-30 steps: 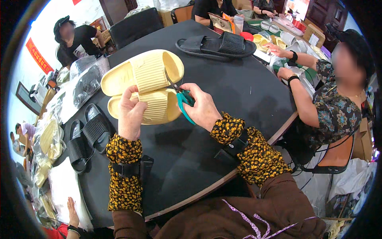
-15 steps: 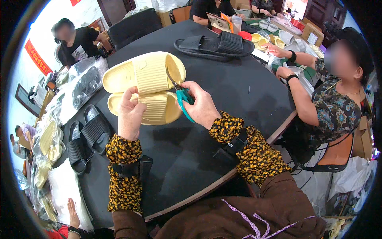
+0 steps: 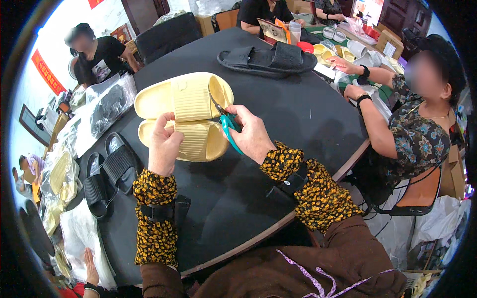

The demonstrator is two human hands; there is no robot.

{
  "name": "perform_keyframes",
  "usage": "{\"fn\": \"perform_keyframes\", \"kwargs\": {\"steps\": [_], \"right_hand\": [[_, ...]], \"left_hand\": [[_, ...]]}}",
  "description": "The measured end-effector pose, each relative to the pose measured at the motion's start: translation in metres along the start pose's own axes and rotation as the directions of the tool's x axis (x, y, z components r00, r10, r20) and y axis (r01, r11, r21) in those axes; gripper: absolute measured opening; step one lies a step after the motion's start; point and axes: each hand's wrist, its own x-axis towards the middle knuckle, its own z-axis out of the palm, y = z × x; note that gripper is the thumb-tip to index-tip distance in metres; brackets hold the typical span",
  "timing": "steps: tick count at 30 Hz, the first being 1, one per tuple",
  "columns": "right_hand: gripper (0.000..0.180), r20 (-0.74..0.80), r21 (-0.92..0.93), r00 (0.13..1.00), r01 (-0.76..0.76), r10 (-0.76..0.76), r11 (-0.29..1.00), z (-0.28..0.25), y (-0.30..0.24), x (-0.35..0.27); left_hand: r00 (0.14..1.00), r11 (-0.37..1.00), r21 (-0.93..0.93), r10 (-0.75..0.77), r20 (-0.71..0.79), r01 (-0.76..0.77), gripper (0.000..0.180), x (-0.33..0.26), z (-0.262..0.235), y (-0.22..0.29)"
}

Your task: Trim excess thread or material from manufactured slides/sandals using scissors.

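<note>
Two pale yellow slide sandals (image 3: 186,102) lie side by side on a round black table (image 3: 278,124). My left hand (image 3: 164,144) rests on the nearer sandal (image 3: 198,141), fingers on its ribbed strap. My right hand (image 3: 251,134) is shut on small scissors with teal handles (image 3: 227,124). Their blades point up at the edge of the far sandal's strap. Both forearms wear yellow-flowered black sleeves and black wrist straps.
A pair of black slides (image 3: 271,58) lies at the table's far side, another black pair (image 3: 104,174) at its left edge. Bagged sandals (image 3: 102,109) pile up on the left. A person in a patterned top (image 3: 407,134) sits at right; others sit behind.
The scissors' blades have stayed at the far sandal's strap while my right hand shifted slightly. My left hand keeps pressing on the near sandal.
</note>
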Motion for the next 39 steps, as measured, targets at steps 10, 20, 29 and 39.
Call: {"fn": "perform_keyframes", "kwargs": {"steps": [10, 20, 29, 39], "right_hand": [[0.039, -0.021, 0.127, 0.998, 0.066, -0.064, 0.99, 0.0, 0.003, -0.001], [0.042, -0.05, 0.326, 0.994, 0.112, -0.101, 0.939, 0.006, -0.013, -0.004], [0.045, -0.115, 0.512, 0.993, 0.026, 0.039, 0.858, 0.003, -0.019, -0.007], [0.047, 0.014, 0.396, 1.0, 0.009, -0.016, 0.918, 0.009, -0.016, -0.009]], "left_hand": [[0.999, 1.0, 0.014, -0.012, -0.048, 0.013, 0.04, 0.006, -0.005, -0.005], [0.989, 0.99, 0.122, -0.054, -0.14, 0.071, 0.042, 0.042, -0.01, -0.026], [0.947, 0.917, 0.241, 0.322, 0.024, -0.318, 0.056, 0.109, 0.055, -0.032], [0.854, 0.437, 0.898, 0.451, -0.259, 0.042, 0.027, 0.015, -0.157, -0.022]]}}
